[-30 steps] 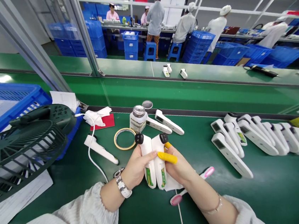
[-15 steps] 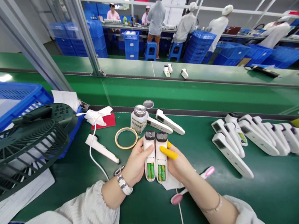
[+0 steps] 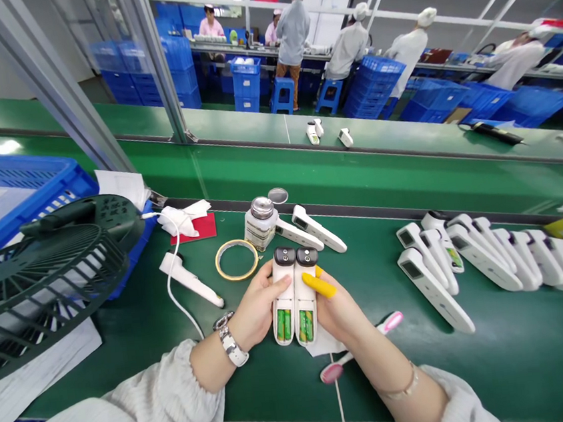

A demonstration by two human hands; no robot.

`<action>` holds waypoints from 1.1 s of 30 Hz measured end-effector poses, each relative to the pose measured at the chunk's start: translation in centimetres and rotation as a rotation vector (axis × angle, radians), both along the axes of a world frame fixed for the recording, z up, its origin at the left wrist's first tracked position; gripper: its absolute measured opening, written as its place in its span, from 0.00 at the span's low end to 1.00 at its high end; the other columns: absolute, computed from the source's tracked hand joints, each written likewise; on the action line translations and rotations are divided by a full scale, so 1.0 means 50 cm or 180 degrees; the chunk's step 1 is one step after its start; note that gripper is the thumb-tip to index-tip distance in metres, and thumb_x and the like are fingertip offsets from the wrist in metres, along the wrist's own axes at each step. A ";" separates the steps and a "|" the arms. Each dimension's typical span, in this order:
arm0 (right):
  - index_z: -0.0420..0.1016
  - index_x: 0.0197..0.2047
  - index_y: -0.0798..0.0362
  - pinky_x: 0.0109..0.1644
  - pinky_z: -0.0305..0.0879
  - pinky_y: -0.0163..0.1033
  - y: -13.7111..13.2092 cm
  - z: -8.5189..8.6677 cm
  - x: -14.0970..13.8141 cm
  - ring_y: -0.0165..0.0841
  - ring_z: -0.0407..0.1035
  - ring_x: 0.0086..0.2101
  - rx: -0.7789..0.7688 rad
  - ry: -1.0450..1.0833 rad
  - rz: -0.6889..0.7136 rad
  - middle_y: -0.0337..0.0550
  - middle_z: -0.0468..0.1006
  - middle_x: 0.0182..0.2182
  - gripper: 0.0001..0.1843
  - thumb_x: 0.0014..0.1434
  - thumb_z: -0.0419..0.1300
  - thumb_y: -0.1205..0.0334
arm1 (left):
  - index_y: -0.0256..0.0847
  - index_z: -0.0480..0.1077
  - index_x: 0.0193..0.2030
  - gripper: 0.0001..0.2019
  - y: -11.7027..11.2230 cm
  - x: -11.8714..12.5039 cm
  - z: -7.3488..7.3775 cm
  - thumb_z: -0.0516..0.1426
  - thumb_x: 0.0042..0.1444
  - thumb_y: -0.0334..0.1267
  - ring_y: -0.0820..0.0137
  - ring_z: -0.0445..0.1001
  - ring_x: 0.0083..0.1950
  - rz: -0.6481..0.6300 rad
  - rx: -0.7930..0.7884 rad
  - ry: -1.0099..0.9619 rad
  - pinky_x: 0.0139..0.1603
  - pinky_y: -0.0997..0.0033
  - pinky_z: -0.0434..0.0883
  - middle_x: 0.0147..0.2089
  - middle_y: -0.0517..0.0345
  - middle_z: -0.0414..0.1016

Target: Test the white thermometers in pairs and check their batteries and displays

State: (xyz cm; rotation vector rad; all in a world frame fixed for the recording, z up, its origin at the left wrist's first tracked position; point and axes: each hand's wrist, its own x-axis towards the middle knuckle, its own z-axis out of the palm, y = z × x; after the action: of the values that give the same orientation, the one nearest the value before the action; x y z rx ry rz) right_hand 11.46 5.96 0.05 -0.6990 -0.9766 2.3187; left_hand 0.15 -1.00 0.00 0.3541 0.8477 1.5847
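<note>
Two white handheld thermometers lie side by side in my hands, backs up, with green batteries showing in their open compartments. My left hand grips the left thermometer. My right hand, with yellow finger cots, grips the right thermometer and a white cloth beneath it. A pink toothbrush lies on the green mat under my right wrist.
A row of several white thermometers lies to the right. Ahead stand a small bottle, a tape ring, two more thermometers and a corded one. A dark fan and blue crate sit left. Workers stand beyond the conveyor.
Both thermometers have been turned over in my hands: a second ago their sides and lens ends faced me, now the battery compartments face up. My hands stayed in place.
</note>
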 end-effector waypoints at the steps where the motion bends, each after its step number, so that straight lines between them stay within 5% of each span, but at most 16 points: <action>1: 0.72 0.41 0.51 0.49 0.66 0.45 0.000 0.001 0.000 0.39 0.71 0.43 0.0035 -0.0014 -0.0008 0.43 0.78 0.40 0.13 0.51 0.63 0.61 | 0.40 0.63 0.51 0.18 0.000 0.000 0.000 0.58 0.53 0.32 0.65 0.74 0.47 -0.0004 0.0017 -0.0003 0.46 0.68 0.70 0.47 0.51 0.75; 17: 0.66 0.51 0.43 0.50 0.65 0.46 -0.004 -0.005 0.015 0.39 0.69 0.45 0.0988 -0.0053 -0.0128 0.40 0.75 0.44 0.23 0.51 0.64 0.58 | 0.42 0.68 0.48 0.18 -0.009 -0.003 0.012 0.61 0.48 0.29 0.67 0.73 0.46 -0.0155 0.0363 0.0071 0.49 0.67 0.69 0.45 0.56 0.76; 33: 0.69 0.45 0.45 0.54 0.62 0.46 -0.005 -0.029 0.006 0.40 0.66 0.50 0.0456 -0.0335 -0.0330 0.39 0.75 0.45 0.14 0.54 0.61 0.57 | 0.39 0.68 0.44 0.14 -0.002 0.001 -0.001 0.61 0.49 0.35 0.59 0.74 0.46 -0.0333 -0.0253 -0.0216 0.49 0.58 0.68 0.46 0.49 0.74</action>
State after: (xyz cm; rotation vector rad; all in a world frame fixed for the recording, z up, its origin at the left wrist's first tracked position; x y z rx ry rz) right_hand 11.75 5.70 -1.38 -0.7995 -1.1141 2.1175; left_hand 0.20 -1.08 -0.07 0.2818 0.8245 1.4540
